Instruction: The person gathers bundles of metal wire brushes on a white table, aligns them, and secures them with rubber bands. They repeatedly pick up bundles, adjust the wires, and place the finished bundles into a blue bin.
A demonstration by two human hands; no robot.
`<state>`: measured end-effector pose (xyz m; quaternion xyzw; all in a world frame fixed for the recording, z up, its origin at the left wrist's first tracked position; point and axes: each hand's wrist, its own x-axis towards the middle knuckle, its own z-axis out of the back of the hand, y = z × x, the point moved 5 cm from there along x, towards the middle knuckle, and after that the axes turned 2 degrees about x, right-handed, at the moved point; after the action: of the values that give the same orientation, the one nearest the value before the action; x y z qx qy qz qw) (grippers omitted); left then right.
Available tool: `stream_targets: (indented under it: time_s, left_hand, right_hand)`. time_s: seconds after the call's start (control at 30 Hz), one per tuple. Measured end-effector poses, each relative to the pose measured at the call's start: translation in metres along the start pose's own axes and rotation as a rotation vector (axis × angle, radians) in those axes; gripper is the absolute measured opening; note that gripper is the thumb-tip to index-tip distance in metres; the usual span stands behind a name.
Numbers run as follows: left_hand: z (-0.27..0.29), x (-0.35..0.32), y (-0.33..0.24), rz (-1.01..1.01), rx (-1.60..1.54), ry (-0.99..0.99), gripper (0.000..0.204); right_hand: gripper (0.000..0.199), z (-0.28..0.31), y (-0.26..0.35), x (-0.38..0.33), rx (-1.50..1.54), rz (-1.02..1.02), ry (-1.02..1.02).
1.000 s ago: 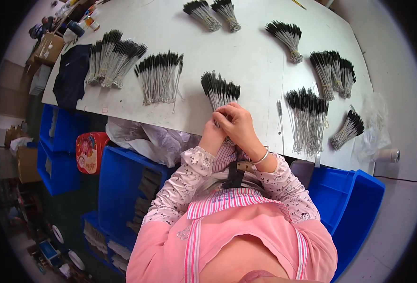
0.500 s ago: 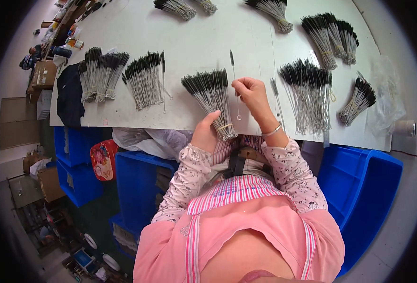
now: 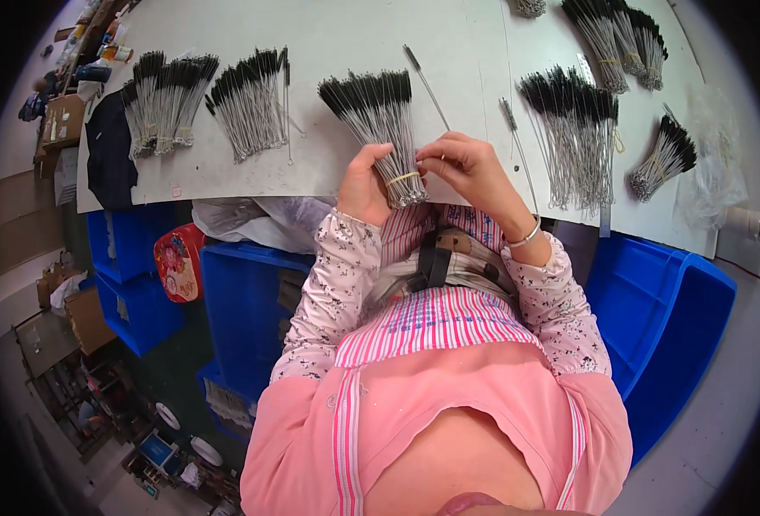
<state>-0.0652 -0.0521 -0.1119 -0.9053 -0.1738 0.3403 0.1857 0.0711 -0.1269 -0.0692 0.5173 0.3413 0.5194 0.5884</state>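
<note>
A fanned bundle of thin wire brushes with black bristle tips and looped wire ends stands at the table's near edge, a yellowish rubber band around its lower part. My left hand is closed on the bundle's left side, thumb across the wires. At its right side, my right hand has its fingertips pinched together close to the band; what they grip is too small to make out. A single black-tipped brush slants across the table behind the right hand, its lower end hidden. Further right lies another loose brush.
On the white table, brush bundles lie to the left, right and far right. Dark cloth covers the left end, clear plastic the right. Blue crates stand below the table edge.
My right hand has moved down and in against the bundle's right side. The single brush, upright before, now slants. The whole view has shifted, so the table appears higher.
</note>
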Motion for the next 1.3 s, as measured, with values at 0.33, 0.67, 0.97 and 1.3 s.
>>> stream_targets:
  time_s: [0.33,0.67,0.97,1.3]
  left_hand:
    - [-0.014,-0.001,-0.007,-0.081,-0.022,0.110,0.027]
    - [0.013,0.012,0.004,0.031,0.069,0.147,0.028]
    - [0.007,0.019,0.015,0.117,0.157,0.005,0.014]
    - [0.000,0.020,0.011,0.196,0.255,-0.034,0.017]
  right_hand:
    - [0.010,-0.014,0.015,0.000,-0.275,0.161,0.100]
    - [0.010,-0.005,0.009,0.003,-0.143,0.137,0.224]
    - [0.010,-0.002,0.012,-0.006,-0.239,0.231,0.168]
    - [0.004,-0.011,-0.030,-0.025,0.407,-0.361,0.204]
